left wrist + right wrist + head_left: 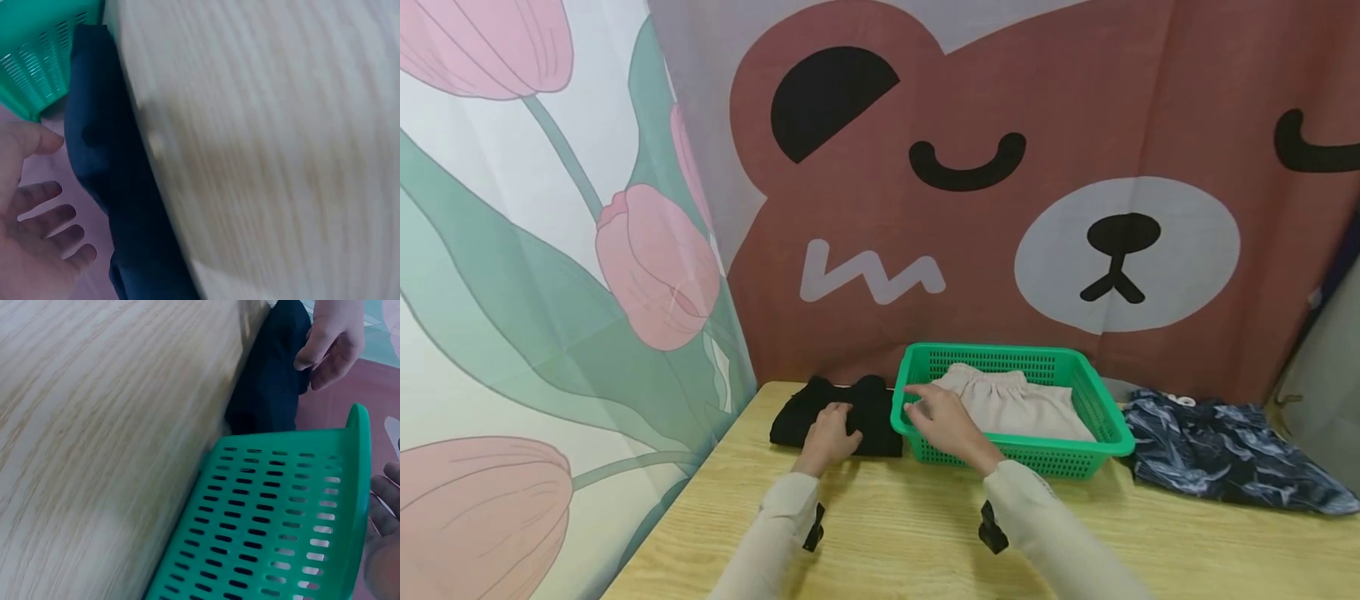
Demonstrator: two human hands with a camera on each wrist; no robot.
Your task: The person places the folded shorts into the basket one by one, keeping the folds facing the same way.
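Note:
My left hand (830, 435) is over a folded black garment (872, 421) at the left of the table. In the left wrist view its fingers (47, 222) are spread and relaxed, apart from the dark cloth (119, 169). My right hand (951, 423) hovers over the left front rim of a green plastic basket (1022, 457), fingers loosely extended and holding nothing. Inside the basket lies a pale beige garment (1000, 400) with a gathered waistband. The right wrist view shows part of the right hand (384, 531) beyond the slotted basket wall (250, 519).
A dark blue patterned garment (1217, 454) lies to the right of the basket. The light wooden table (910, 525) extends in front. Behind it hangs a cloth with a brown bear print (985, 242), and at the left a curtain with tulips (550, 292).

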